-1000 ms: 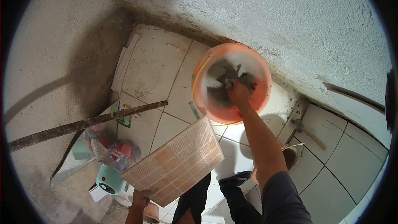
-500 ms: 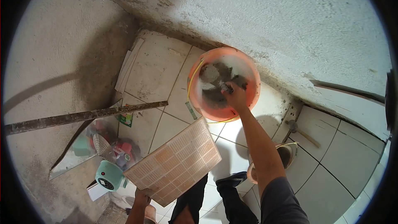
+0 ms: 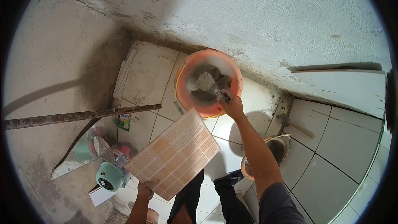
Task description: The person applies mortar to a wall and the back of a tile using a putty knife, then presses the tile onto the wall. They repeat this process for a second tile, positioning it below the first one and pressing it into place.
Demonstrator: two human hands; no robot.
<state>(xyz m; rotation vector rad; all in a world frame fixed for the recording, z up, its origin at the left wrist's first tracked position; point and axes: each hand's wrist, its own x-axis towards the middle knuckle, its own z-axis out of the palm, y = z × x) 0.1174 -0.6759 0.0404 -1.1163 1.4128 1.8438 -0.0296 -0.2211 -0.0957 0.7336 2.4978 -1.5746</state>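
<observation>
My left hand (image 3: 145,191) grips the lower left edge of a tile (image 3: 178,153), its ribbed, reddish-beige back facing up and tilted. In my right hand (image 3: 233,107) is the dark handle of a small trowel (image 3: 217,93). Grey mortar covers the trowel's blade, which is over the inside of an orange bucket (image 3: 238,81). More wet mortar (image 3: 202,98) lies in the bucket's bottom. The tile's top corner is close to the bucket's near side.
A smaller bucket (image 3: 287,151) stands by my right arm, with a mallet (image 3: 300,129) beyond it. A long stained bar (image 3: 83,117) crosses the left side. Below it are a green packet (image 3: 124,122) and a teal appliance (image 3: 110,177). Tile strips (image 3: 125,72) lean near the corner.
My right hand has drawn back toward me and lifted the trowel from the mortar, so its loaded blade now shows. The tile has tilted slightly in my left hand. The view has shifted.
</observation>
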